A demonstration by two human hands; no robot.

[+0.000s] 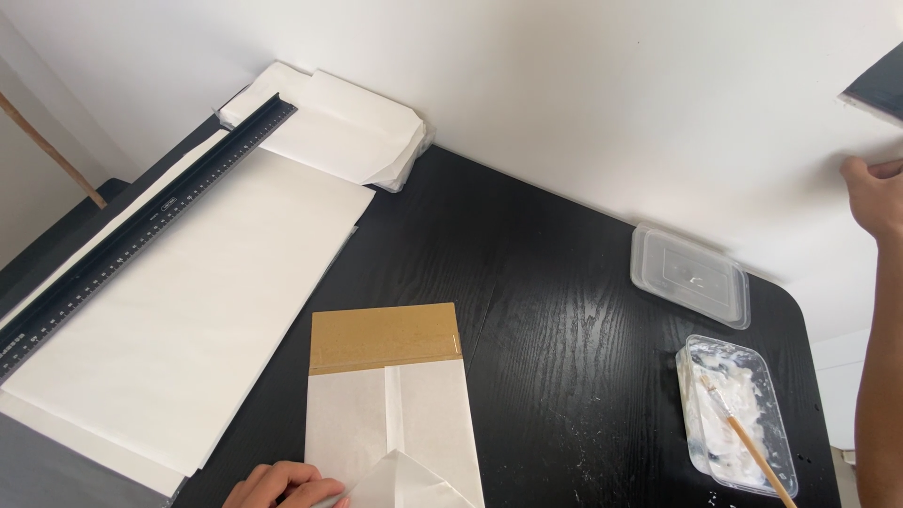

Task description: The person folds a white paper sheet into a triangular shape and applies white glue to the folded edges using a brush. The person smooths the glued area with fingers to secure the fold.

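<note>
My left hand [282, 485] rests at the bottom edge on a folded white paper piece [395, 428], fingers pressed on its lower left corner. A brown cardboard board [384, 336] lies under that paper and sticks out beyond its far edge. My right hand [877, 193] is raised at the far right, against the white wall, just below a dark object [879, 89] in the top corner. Whether it holds anything is unclear.
A large white sheet [188, 301] with a long black ruler [141, 230] lies on the left of the black table [546, 310]. A stack of white paper [348, 127] sits at the back. At the right are a clear lid [691, 275] and a tub of white paste [738, 414] with a brush [748, 442].
</note>
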